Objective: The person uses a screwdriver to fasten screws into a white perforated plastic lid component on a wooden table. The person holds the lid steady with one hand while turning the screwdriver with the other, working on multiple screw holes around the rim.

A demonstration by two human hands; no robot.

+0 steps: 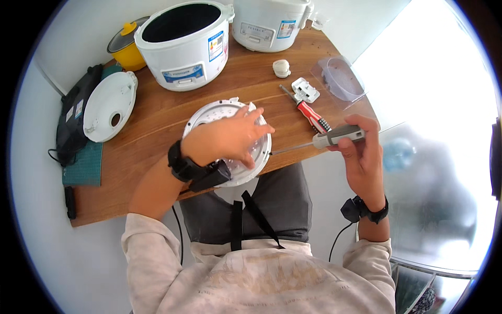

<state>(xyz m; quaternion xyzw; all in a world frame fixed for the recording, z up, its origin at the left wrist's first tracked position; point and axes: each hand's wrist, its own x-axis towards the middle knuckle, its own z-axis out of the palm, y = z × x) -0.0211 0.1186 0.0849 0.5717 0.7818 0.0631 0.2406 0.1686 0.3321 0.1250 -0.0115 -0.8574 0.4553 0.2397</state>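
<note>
A round white rice cooker lid [205, 116] lies at the front edge of the table, its ribbed inner side up as far as I can see. Across it rests my left hand [235, 136], fingers spread and pressing on its surface, hiding much of the middle. My right hand [362, 157] is closed round the grey and white handle of a screwdriver [334, 137]. The shaft runs left, almost level, and its dark tip meets the lid's right rim. Whether a screw is at the tip is too small to tell.
Two white rice cooker bodies [180, 52] stand at the back, beside a yellow pot [128, 52]. Another white lid part [99, 112] leans left by a black bag [73, 123]. A red screwdriver [312, 116], small white parts [305, 90] and a clear plastic container [342, 78] lie right.
</note>
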